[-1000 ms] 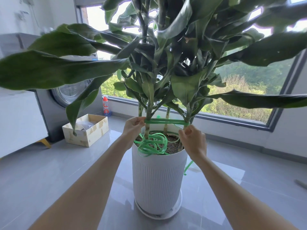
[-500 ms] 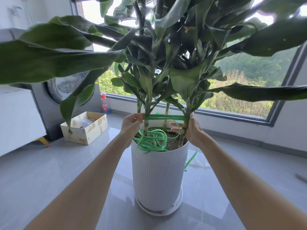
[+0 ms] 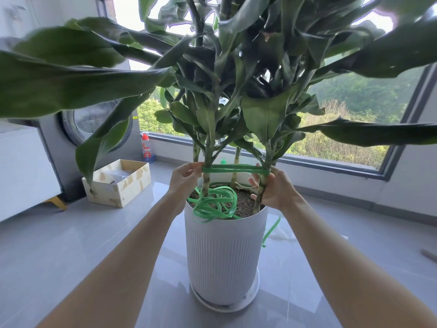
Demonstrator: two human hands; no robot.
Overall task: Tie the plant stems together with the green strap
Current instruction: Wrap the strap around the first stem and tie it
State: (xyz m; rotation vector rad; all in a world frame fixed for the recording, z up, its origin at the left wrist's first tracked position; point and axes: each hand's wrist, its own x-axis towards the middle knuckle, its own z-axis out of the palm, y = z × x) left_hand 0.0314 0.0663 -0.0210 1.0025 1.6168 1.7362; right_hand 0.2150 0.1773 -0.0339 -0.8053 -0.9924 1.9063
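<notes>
Since half a second ago the right hand is wrapping further round the right stem at 2 o'clock of the white pot, fingertips now showing past it; whether it is also trapping the green strap is hidden. The left hand is pinching the strap against the left stem at 10 o'clock, the band stretching taut between both stems, its tail hanging beside the pot at 3 o'clock.

The red-capped bottle carries the only printed label (its lettering is too small and blurred to read).
</notes>
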